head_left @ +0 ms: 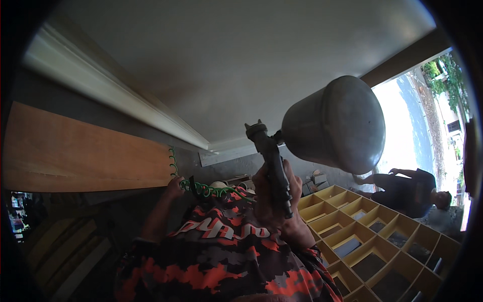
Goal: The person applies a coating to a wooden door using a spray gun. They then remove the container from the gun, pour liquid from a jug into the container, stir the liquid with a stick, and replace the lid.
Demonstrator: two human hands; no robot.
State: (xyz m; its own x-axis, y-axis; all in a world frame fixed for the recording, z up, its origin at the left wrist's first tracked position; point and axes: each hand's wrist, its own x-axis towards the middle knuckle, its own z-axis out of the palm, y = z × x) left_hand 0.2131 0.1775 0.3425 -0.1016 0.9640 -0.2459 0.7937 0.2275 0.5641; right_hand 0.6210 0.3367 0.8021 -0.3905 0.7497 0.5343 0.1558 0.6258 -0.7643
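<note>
My right hand is wrapped round the grip of a dark metal spray gun. A large grey metal cup is attached to the gun and tilts out to the right. The gun's nozzle end points toward a broad pale panel, apart from its surface as far as I can see. Lower left, my left hand is closed round a green coiled air hose. The hose runs across in front of my patterned shirt toward the gun; where it joins is hidden behind my right hand.
A long brown wooden board lies at the left, beside a pale ledge-like strip. To the right is a yellowish wooden frame divided into several compartments. Another person in dark clothes is beyond it, near a bright opening.
</note>
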